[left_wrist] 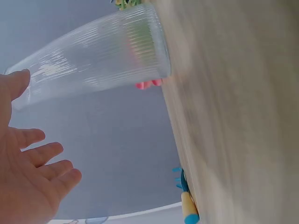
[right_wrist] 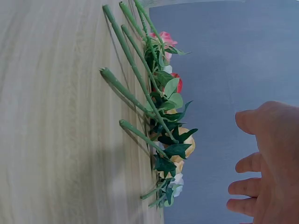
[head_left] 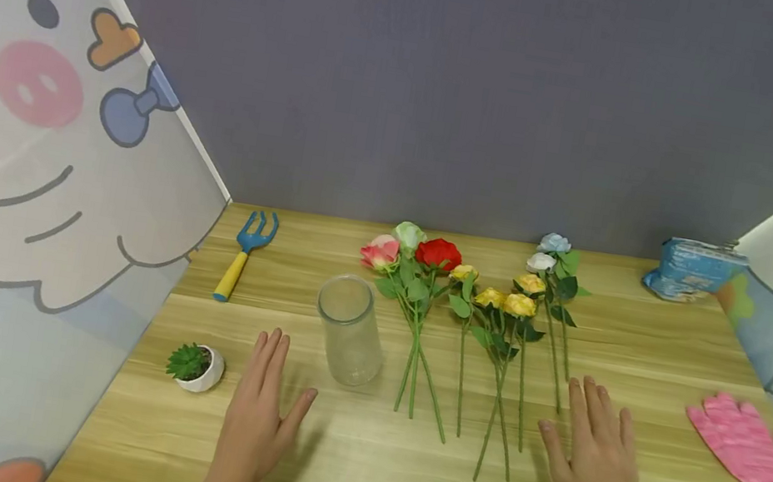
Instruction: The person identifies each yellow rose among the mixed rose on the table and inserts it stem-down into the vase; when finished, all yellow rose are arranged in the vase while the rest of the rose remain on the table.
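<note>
My left hand (head_left: 258, 415) is held with fingers straight and thumb spread, just left of a clear ribbed glass vase (head_left: 350, 336). In the left wrist view the vase (left_wrist: 103, 56) stands upright beyond the thumb. My right hand (head_left: 595, 459) has its fingers extended and holds nothing; it is nearest the stems of the flowers at right. Artificial flowers lie on the table: a red rose (head_left: 438, 254), a pink rose (head_left: 380, 252), a pale green rose (head_left: 408, 235), several yellow roses (head_left: 520, 305), a white rose (head_left: 541, 262) and a light blue rose (head_left: 555, 244).
At left lie a blue fork with a yellow handle (head_left: 232, 275) and a small potted succulent (head_left: 205, 370). A blue bag (head_left: 693, 271) stands at back right, and pink gloves (head_left: 753, 463) lie at the right edge. A grey panel (head_left: 454, 100) closes off the back.
</note>
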A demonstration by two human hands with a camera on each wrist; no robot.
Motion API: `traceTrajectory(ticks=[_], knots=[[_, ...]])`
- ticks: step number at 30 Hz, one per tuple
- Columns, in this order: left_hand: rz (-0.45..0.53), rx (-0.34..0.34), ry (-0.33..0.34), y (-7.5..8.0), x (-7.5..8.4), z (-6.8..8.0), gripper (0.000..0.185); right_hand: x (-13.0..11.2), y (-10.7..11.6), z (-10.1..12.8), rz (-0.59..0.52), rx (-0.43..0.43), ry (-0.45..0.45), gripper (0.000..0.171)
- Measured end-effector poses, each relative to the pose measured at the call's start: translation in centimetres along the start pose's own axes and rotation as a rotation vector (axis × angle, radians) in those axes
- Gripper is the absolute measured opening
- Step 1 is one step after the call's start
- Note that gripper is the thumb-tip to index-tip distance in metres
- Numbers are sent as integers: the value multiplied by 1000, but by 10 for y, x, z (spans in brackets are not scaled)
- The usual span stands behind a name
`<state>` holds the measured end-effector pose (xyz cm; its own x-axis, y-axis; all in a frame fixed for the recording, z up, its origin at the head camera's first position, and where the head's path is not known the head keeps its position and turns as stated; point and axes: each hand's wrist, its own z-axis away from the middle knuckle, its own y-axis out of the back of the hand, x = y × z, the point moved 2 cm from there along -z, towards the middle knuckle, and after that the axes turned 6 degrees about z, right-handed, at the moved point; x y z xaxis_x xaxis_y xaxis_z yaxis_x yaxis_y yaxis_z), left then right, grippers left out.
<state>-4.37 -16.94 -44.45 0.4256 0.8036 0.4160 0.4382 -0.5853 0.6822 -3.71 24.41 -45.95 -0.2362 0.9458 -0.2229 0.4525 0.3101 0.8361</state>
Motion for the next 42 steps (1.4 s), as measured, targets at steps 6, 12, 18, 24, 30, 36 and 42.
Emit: traceTrajectory(ticks=[6,12,18,24,30,36,42], knots=[[34,-26,-12,-7,-1,-13,81,-2,-5,1,-1,-50,-18,67],[91,-30,-42,-14,-1,-25,81,-4,-10,-2,-4,-11,4,70],[114,-26,-83,-23,-1,-35,83,-6,-16,-7,-50,60,54,77],[148,-24,-74,-29,-1,-40,87,-7,-18,-10,-87,52,67,70],[195,-54,-28,-32,0,-45,93,-7,-22,-12,-92,14,44,62],[241,-58,-18,-35,0,-47,94,-10,-24,-16,-133,-43,15,57],[280,-45,-41,-39,-1,-49,93,-13,-24,-21,-208,-100,-17,53]])
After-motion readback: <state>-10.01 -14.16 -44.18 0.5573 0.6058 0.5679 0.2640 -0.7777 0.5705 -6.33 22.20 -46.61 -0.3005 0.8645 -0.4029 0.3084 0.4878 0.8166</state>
